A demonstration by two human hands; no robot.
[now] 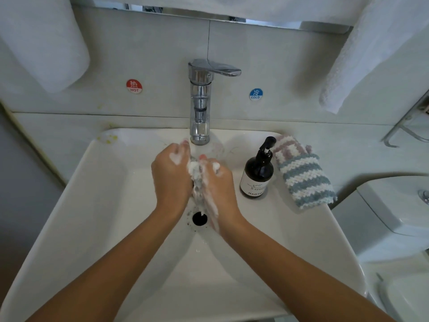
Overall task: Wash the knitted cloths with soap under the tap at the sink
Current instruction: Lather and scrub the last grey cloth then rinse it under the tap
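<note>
Centre frame: left hand (173, 175) and right hand (217, 182) curl against each other, pinching a lathered knitted cloth (196, 176) between the palms, likely to work soap through the knit. Foam coats the right hand's edge down to the wrist. Grip sits just below the tap (200, 101) spout and above the drain (199, 218), so runoff falls straight down. Flow from the spout: cannot tell. Right of the hands, soap bottle (256, 173) stands upright on the sink (92, 205) rim. Beside it, striped cloths (301, 173) lie stacked, apparently awaiting washing.
</note>
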